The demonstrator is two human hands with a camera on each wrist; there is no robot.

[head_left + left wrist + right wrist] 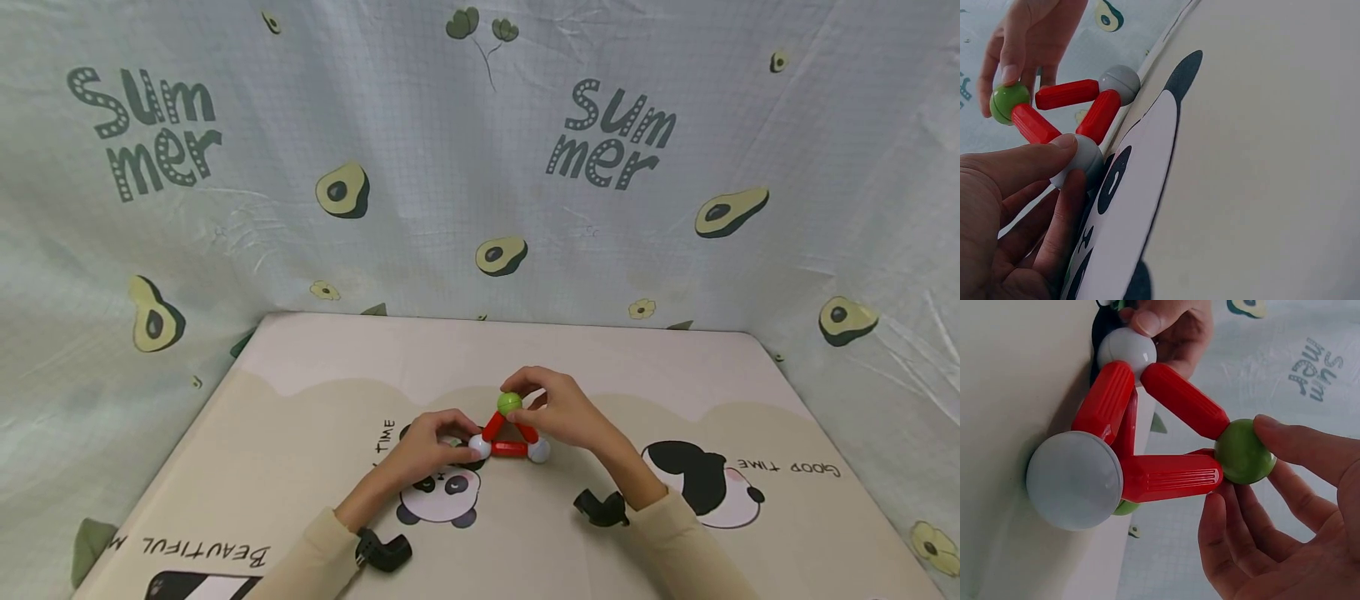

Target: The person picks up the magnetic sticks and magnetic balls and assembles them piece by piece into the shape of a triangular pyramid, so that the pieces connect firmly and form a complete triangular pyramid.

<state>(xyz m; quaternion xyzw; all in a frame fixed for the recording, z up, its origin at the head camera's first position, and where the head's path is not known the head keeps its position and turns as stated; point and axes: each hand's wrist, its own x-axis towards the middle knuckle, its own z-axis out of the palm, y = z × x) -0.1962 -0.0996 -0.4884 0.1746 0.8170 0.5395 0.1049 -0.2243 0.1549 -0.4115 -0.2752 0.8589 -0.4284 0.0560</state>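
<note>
A frame of red rods (509, 450) and balls from a magnetic building set stands on the table between the hands. My left hand (422, 452) pinches the white ball (1084, 161) at its lower left corner with thumb and fingers. On top, my right hand (561, 410) holds the green ball (1245, 452) between thumb and fingertips. Another white ball (538, 451) sits at the lower right corner, touched by neither hand. Behind the front triangle, the right wrist view shows a further red rod (1127, 425) and part of a second green ball (1125, 508), mostly hidden.
The table (330, 500) has a cover printed with pandas and lettering. A pale curtain (420, 108) with avocado prints hangs along its back and sides. Black wrist mounts (384, 552) stick out from both forearms close over the tabletop.
</note>
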